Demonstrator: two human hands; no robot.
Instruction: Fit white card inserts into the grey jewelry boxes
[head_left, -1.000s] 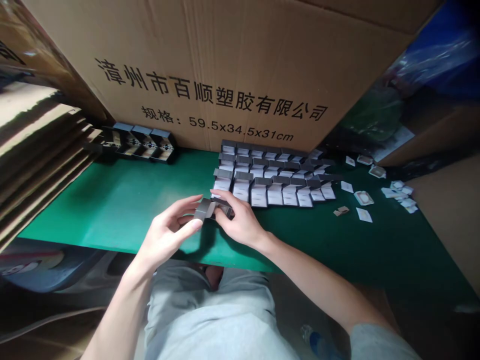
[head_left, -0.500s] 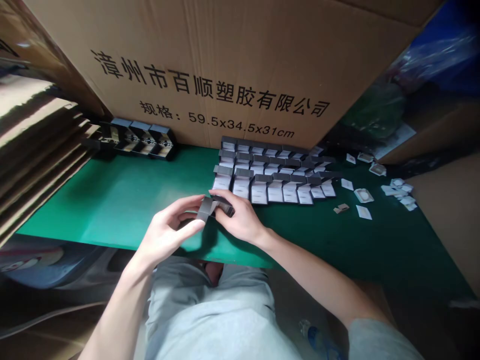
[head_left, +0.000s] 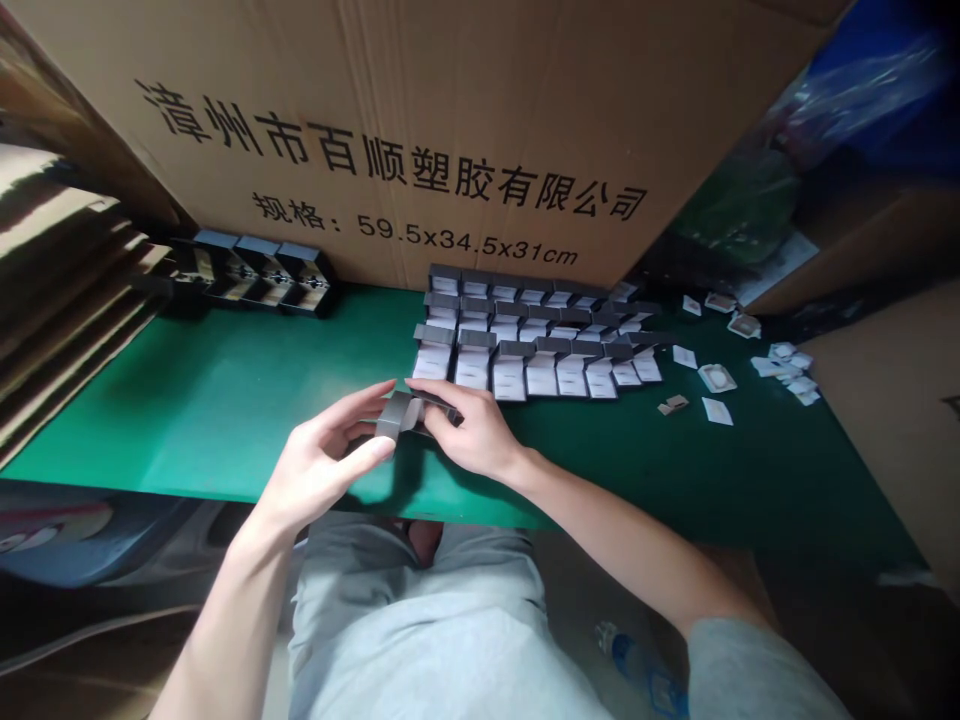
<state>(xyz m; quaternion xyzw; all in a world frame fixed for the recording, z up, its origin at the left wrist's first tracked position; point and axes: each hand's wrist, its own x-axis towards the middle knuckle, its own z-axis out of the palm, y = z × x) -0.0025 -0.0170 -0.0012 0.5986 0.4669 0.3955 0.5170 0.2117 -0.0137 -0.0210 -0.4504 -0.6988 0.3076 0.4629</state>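
Between both hands, just above the green tabletop [head_left: 247,400], is a small dark grey hinged box [head_left: 391,414] with a pale inside. My left hand [head_left: 330,440] grips its left part between thumb and fingers. My right hand [head_left: 469,425] is closed around the right part, with fingers reaching inside; what the fingertips touch there is hidden. Beyond the hands stand rows of similar open boxes [head_left: 510,375] with white linings, their lids raised.
Black boxes with bare insides [head_left: 262,275] stand at the back left, near stacked cardboard [head_left: 67,280]. A large printed carton [head_left: 420,90] rises behind the table. Small white inserts [head_left: 718,411] and brown pieces [head_left: 673,404] lie to the right. A plastic bottle [head_left: 637,665] is below.
The view has shifted slightly. More of the pale inside shows between my hands; both keep their hold on the box. The rows of boxes look the same.
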